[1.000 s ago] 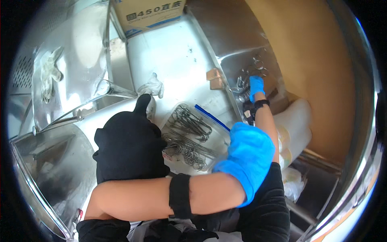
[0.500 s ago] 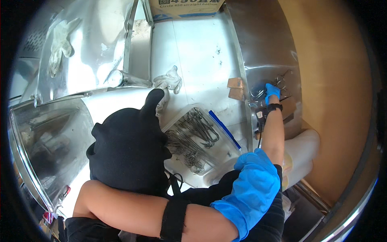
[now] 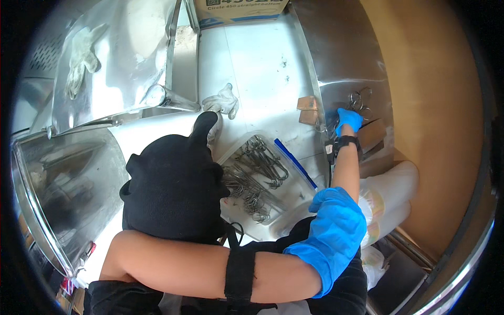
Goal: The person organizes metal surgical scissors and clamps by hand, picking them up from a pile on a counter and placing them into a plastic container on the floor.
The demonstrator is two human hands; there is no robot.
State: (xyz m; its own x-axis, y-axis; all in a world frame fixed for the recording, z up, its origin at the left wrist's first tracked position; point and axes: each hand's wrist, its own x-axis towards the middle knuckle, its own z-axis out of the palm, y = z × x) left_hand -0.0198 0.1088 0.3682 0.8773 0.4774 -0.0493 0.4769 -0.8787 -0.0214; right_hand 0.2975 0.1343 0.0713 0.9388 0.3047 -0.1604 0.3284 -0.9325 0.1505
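My right arm reaches to the metal bench, and my right hand (image 3: 348, 120), in a blue glove, is closed there. Thin wire loops (image 3: 360, 98) lie just beyond the hand; what is between the fingers is hidden. A black band with a small device (image 3: 348, 141) circles that wrist. My left arm crosses in front of me, a black strap (image 3: 240, 274) around it. My left hand (image 3: 336, 220), also blue-gloved, is closed over my right forearm, its fingers partly seen. Below the bench, a clear plastic bin (image 3: 286, 207) holds several bent metal wire hooks (image 3: 252, 176).
Metal bench (image 3: 346, 47) at right, with brown blocks (image 3: 307, 110) at its edge. White gloves lie on the floor (image 3: 223, 101) and on a metal sheet (image 3: 81, 60). A cardboard box (image 3: 241, 13) stands at the back. Black fabric (image 3: 173, 184) covers the middle left; clear rolls (image 3: 391, 202) sit at right.
My right hand has shifted slightly left and down along the bench, uncovering more of the wire loops. My left arm has moved a little to the right. The view has shifted slightly.
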